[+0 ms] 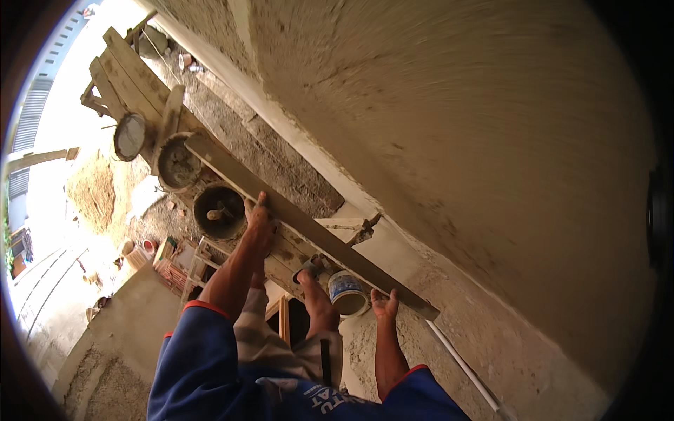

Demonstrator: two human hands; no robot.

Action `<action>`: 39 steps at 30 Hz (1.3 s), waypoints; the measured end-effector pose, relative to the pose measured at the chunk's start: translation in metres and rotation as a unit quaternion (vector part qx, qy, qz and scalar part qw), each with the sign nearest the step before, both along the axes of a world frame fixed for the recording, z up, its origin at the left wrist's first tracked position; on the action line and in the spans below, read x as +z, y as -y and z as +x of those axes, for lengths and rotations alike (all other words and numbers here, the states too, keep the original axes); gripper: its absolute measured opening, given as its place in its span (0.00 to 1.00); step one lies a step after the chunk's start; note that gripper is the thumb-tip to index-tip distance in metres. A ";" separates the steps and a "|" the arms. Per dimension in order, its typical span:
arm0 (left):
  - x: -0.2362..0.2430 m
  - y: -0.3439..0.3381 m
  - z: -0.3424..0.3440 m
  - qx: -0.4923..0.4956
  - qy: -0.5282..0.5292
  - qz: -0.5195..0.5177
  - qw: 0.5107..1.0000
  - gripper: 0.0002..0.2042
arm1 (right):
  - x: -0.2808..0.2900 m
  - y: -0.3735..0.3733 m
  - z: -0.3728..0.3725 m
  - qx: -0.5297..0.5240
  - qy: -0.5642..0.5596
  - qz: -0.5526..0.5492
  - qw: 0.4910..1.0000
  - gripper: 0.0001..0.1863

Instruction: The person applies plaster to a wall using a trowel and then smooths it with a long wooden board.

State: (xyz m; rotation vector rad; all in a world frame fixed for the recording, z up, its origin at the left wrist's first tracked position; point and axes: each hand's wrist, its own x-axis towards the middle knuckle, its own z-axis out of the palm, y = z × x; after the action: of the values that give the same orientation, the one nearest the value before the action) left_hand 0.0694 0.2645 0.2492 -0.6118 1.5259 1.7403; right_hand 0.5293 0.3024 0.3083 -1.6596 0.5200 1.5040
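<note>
A long, flat straightedge board (312, 226) runs diagonally across the middle, held between my two hands beside the plastered wall (456, 140). My left hand (260, 223) is closed on its near edge, left of the middle, with the fingers partly hidden by the board. Closer to the board's lower right end, my right hand (384, 304) grips the same edge, thumb and fingers showing. Just left of my left hand is a dark bucket (200, 217) with a tool inside. Near my right hand stands a white-and-blue bucket (349, 295).
I stand on a raised plank platform (140, 84). On it are a bucket of grey mortar (179, 161) and another round bucket (130, 137). Far below lie a sand heap (93, 189) and stacked bricks (175, 271). A white pipe (463, 365) slants at the lower right.
</note>
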 end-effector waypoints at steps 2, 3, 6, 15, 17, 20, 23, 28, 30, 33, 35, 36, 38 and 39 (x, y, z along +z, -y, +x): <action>-0.059 -0.012 -0.019 -0.060 0.030 -0.059 0.996 0.24 | -0.061 -0.008 -0.015 0.020 0.020 0.010 1.000 0.25; -0.089 -0.019 -0.024 -0.069 0.043 -0.047 0.996 0.24 | -0.093 -0.015 -0.024 0.039 0.032 0.026 0.998 0.25; -0.197 -0.037 -0.040 -0.055 0.047 -0.018 0.997 0.27 | -0.189 -0.036 -0.031 0.070 0.019 0.025 0.997 0.24; -0.388 -0.121 -0.068 -0.062 0.047 0.017 0.997 0.22 | -0.382 -0.121 -0.067 0.068 0.044 0.043 0.996 0.21; -0.416 -0.139 -0.067 -0.069 0.057 0.005 0.996 0.21 | -0.409 -0.132 -0.068 0.099 0.070 0.080 0.989 0.25; -0.445 -0.162 -0.071 -0.081 0.054 0.022 0.995 0.31 | -0.444 -0.154 -0.063 0.052 0.060 0.075 0.994 0.27; -0.457 -0.175 -0.093 -0.078 0.025 0.060 0.995 0.33 | -0.473 -0.161 -0.083 0.013 0.019 0.064 0.998 0.27; -0.403 -0.223 -0.062 -0.081 -0.013 0.040 0.996 0.26 | -0.458 -0.182 -0.069 -0.019 -0.017 0.098 0.995 0.28; -0.379 -0.216 -0.066 -0.075 -0.039 0.092 0.992 0.32 | -0.441 -0.177 -0.077 -0.011 0.010 0.094 0.996 0.29; -0.303 -0.218 -0.049 -0.096 -0.022 0.054 0.994 0.39 | -0.386 -0.180 -0.057 -0.030 -0.030 0.141 0.989 0.31; -0.265 -0.212 -0.045 -0.101 -0.033 0.031 0.994 0.40 | -0.350 -0.174 -0.052 -0.022 -0.018 0.127 0.992 0.30; -0.250 -0.214 -0.039 -0.097 -0.040 0.039 0.994 0.41 | -0.324 -0.177 -0.043 -0.001 0.022 0.111 0.994 0.30; -0.218 -0.213 -0.012 -0.076 -0.060 0.071 0.993 0.43 | -0.282 -0.177 -0.012 0.009 0.026 0.124 0.992 0.30; -0.182 -0.214 0.004 -0.075 -0.070 0.088 0.991 0.44 | -0.255 -0.176 0.011 0.001 0.005 0.148 0.989 0.30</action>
State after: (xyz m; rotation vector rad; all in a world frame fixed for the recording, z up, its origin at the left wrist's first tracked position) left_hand 0.0730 0.4783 0.0673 -0.2840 1.4517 1.8083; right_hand 0.5402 0.4788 0.0530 -1.4356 0.2735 1.4939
